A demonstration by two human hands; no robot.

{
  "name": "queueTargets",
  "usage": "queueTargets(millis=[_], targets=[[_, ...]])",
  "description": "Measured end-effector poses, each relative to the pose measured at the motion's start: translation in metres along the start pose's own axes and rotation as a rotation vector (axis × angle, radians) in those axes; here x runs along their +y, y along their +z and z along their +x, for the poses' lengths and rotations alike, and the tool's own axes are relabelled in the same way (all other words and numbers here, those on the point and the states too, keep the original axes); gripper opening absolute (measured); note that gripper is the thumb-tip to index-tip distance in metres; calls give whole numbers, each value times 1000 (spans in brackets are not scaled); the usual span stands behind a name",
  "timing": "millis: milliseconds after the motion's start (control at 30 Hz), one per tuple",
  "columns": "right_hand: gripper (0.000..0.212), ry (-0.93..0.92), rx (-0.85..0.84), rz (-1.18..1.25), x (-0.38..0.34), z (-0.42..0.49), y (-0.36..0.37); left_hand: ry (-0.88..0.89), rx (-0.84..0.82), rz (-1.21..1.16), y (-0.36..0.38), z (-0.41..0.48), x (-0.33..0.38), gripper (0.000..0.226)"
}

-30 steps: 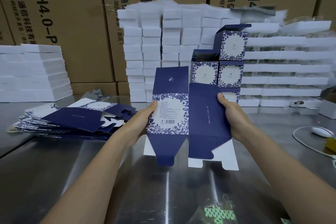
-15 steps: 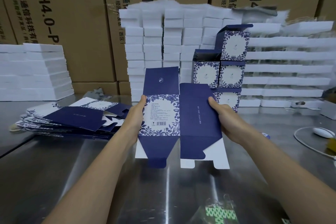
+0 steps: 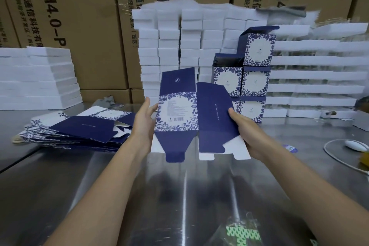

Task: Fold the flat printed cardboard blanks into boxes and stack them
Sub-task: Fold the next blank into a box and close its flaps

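Observation:
I hold one navy and white floral cardboard blank (image 3: 179,114) upright above the steel table. My left hand (image 3: 142,124) grips its left edge beside the printed label panel. My right hand (image 3: 242,132) grips the right edge of the plain navy panel, which angles away along the middle crease. The bottom flaps hang loose below. A fanned pile of flat blanks (image 3: 79,128) lies to the left on the table. Behind the held blank stands a stack of folded boxes (image 3: 253,78), the top ones with lids open.
White foam blocks (image 3: 179,46) are stacked high behind; more white foam slabs (image 3: 38,80) sit at the left and right. Brown shipping cartons (image 3: 79,16) form the back wall. A white cable and small device (image 3: 355,146) lie at the right. A clear bag (image 3: 241,231) rests near me.
The blank has shifted slightly left and lower, and its right navy panel has swung back along the crease, so the blank is starting to open from flat. Both hands keep their grip.

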State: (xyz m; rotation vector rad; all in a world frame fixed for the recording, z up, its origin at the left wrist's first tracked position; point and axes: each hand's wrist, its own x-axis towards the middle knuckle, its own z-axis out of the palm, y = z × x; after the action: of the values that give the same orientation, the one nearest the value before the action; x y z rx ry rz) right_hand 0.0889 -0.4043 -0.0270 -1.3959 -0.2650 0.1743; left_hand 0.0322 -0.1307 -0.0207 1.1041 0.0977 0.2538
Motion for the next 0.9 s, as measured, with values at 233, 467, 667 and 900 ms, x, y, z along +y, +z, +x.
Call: queueTargets(millis=[233,467,667,900], targets=[[27,-78,94,-24,-4,-1,6,102,-178,-63,9,-10,-6,75],[135,37,-371,-156,1,-8,2,90,-453,128,21,-16,-13,78],[127,11,-409,-298,2,-4,-6,66,-574,339,21,-11,-26,113],[122,-343,7,-676,9,6,-3,206,-278,275,20,-5,-24,104]])
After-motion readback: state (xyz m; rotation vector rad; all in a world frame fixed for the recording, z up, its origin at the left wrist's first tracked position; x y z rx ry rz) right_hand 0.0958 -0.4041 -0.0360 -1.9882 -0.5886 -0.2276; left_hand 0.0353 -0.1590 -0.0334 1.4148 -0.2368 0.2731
